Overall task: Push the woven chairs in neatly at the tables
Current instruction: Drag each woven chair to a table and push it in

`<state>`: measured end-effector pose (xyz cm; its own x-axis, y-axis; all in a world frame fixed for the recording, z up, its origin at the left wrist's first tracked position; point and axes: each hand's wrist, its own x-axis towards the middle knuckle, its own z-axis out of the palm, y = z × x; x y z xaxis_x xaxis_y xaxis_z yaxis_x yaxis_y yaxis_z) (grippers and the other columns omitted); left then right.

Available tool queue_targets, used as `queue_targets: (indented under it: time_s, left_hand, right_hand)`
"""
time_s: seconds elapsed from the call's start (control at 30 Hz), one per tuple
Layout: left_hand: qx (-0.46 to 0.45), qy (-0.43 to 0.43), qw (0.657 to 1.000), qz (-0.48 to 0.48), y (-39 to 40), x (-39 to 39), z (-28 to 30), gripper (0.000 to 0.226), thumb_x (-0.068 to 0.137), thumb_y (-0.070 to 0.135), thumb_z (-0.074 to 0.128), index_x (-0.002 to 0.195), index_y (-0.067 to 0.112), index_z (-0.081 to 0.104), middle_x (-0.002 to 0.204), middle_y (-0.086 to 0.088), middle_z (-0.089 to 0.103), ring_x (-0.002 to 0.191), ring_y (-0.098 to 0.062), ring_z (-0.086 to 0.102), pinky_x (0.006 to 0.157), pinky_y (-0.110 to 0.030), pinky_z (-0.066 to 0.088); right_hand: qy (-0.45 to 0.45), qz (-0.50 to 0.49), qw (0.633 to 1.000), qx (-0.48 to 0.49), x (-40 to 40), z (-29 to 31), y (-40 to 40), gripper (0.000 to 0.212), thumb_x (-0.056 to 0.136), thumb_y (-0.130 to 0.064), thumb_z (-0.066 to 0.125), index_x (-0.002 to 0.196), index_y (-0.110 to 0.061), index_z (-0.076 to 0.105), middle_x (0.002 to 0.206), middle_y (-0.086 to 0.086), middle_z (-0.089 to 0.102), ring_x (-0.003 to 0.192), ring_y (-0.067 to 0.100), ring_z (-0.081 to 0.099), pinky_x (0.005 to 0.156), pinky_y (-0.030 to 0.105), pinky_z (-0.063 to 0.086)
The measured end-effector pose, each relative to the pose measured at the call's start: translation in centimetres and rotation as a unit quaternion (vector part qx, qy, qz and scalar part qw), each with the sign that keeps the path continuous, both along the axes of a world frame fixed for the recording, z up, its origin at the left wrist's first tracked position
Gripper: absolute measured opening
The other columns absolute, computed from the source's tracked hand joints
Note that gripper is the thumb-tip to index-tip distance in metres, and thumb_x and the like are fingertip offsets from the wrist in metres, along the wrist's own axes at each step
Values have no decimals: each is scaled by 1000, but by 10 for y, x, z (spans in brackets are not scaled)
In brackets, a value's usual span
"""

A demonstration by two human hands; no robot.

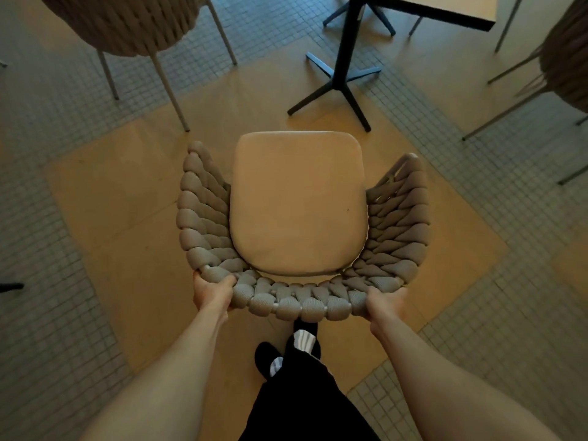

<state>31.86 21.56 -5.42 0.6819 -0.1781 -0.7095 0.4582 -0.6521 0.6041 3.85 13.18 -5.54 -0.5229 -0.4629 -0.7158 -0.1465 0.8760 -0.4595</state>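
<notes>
Forearms at bottom of frame; left hand [212, 294] and right hand [383, 305] each wrapped around the chair [299, 218] back rim, at its two rear corners. Chair sits frame centre, cushion [297, 202] facing the table [423, 7] at top right, not yet under it. Looks light, stiff frame, soft woven rope gives good grip; rim is the place to hold. Table base [340, 81] just ahead. More chairs upper left [127, 23] and right edge [566, 58]. No containers visible.

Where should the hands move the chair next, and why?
Probably straight forward. Both hands, left hand and right hand, grip the back rim of the grey woven chair with the beige seat cushion, and it stands short of the black-edged table on its black cross-shaped base ahead.
</notes>
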Motion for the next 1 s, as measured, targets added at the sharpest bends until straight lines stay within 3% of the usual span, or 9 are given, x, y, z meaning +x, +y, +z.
queue_targets:
  time_s: [0.23,0.37,0.47,0.57,0.73,0.87,1.0]
  left_hand:
    - [20,-8,997,-70,-22,18,-1,84,75,16,82,145,36,40,122,-5,61,106,-31,62,86,-58,57]
    - [17,-1,998,-65,-23,21,-3,82,77,26,85,144,29,39,127,-7,59,105,-32,62,79,-52,59]
    - [-3,54,998,-13,-19,19,-5,82,80,32,84,143,22,32,130,-10,55,108,-33,62,88,-58,56]
    - [-46,136,989,14,-17,14,0,73,85,21,80,141,23,33,119,-9,61,101,-35,67,79,-69,54]
    - [-47,145,988,-21,-18,19,0,68,91,3,68,143,25,30,119,-12,56,90,-30,64,62,-55,57]
    - [-47,142,988,-32,-27,26,0,68,91,1,67,143,27,31,121,-11,54,94,-31,62,60,-54,58]
    - [-48,131,989,-55,-47,38,-2,67,89,1,67,141,28,33,121,-10,54,91,-28,62,59,-56,58]
  right_hand:
    - [-22,-61,998,5,7,1,5,40,91,-13,70,120,-17,43,109,10,55,91,30,61,81,56,61]
    - [-57,-82,995,12,5,2,9,53,91,-16,73,133,-15,42,101,6,52,96,29,60,84,56,61]
    - [-102,-121,987,16,4,4,14,65,86,-22,81,137,-13,41,116,12,55,105,35,63,80,58,61]
    - [-180,-139,973,33,14,9,21,70,85,-27,84,138,-16,40,123,15,61,105,39,65,77,63,60]
    - [-194,-165,967,27,32,9,23,47,89,-8,75,127,-8,49,110,20,65,93,37,68,60,56,61]
    - [-189,-158,969,17,37,8,17,18,94,-1,67,104,-6,53,98,17,63,85,32,66,68,57,58]
    - [-198,-171,965,15,47,8,7,18,93,1,66,93,-9,52,97,18,63,87,34,66,79,64,58]
